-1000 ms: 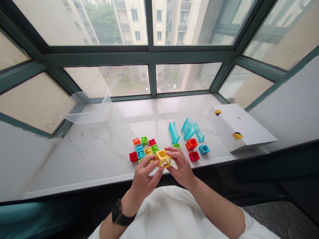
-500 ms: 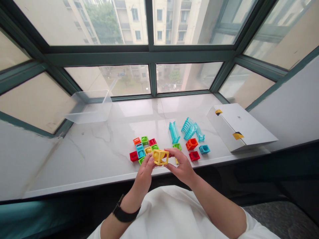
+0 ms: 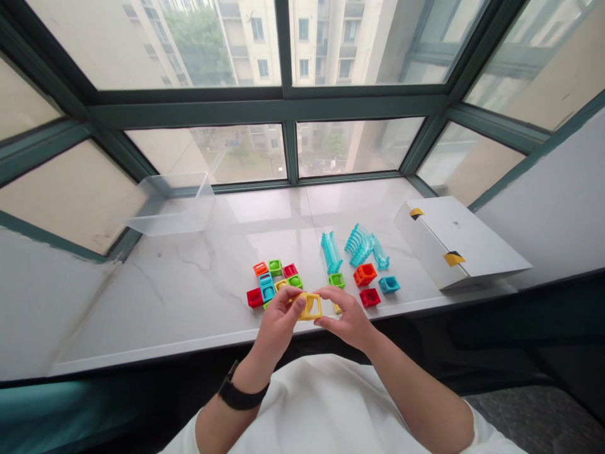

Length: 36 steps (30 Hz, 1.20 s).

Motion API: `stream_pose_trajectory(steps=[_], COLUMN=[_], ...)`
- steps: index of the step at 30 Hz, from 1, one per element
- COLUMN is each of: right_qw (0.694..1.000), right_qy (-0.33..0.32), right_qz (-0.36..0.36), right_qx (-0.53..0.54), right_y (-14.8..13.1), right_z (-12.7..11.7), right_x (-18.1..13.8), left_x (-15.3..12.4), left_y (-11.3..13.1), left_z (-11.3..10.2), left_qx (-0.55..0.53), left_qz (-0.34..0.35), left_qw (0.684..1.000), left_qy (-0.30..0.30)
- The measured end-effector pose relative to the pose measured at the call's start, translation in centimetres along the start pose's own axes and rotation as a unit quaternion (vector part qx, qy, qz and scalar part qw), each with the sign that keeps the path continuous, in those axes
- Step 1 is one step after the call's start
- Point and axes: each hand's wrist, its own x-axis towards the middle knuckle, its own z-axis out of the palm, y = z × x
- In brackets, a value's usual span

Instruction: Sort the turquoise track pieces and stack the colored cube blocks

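Both hands hold a hollow yellow cube block [image 3: 311,307] just above the front edge of the marble sill [image 3: 189,296]. My left hand [image 3: 276,328], with a black watch on its wrist, pinches the cube's left side. My right hand [image 3: 347,318] grips its right side with curled fingers. Just behind the cube lies a cluster of coloured cube blocks [image 3: 274,280] in red, orange, green, blue and yellow. A green block [image 3: 336,279], an orange block [image 3: 364,273], a red block [image 3: 369,297] and a blue block [image 3: 389,284] lie to the right.
Translucent blue track pieces [image 3: 357,246] stand behind the right-hand blocks. A white cardboard box [image 3: 456,243] lies at the right end of the sill. A clear plastic tub [image 3: 172,202] sits at the back left by the window.
The yellow cube has been turned between my fingers and lowered a little toward the sill. Both hands stay on it.
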Motion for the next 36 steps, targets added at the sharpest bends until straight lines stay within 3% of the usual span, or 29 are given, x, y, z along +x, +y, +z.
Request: stream_pose_trajectory(steps=[4, 11, 15, 18, 30, 36], right_qw=[1.0, 1.0, 0.999, 0.998, 0.993, 0.984], right_qy=[-0.007, 0.004, 0.02, 0.023, -0.023, 0.024], right_qz=[0.012, 0.024, 0.039, 0.05, 0.058, 0.113], right_qx=[0.001, 0.009, 0.01, 0.007, -0.097, -0.138], right_y=[0.4, 1.0, 1.7, 1.9, 3.6, 4.9], right_z=[-0.3, -1.3, -2.2, -2.9, -6.2, -7.3], right_x=[-0.7, -1.4, -1.6, -1.7, -2.3, -2.8], left_x=[0.6, 0.8, 0.6, 0.6, 2.9, 4.0], left_y=[-0.6, -2.1, -2.8, -3.2, -4.8, -7.5], left_z=[0.7, 0.7, 0.5, 0.5, 2.8, 3.1], left_qx=[-0.025, 0.051, 0.05, 0.111, 0.256, 0.299], left_qz=[-0.026, -0.023, -0.032, 0.006, 0.072, 0.071], left_qw=[0.999, 0.998, 0.996, 0.985, 0.956, 0.947], left_qy=[0.019, 0.01, -0.072, -0.135, -0.125, -0.098])
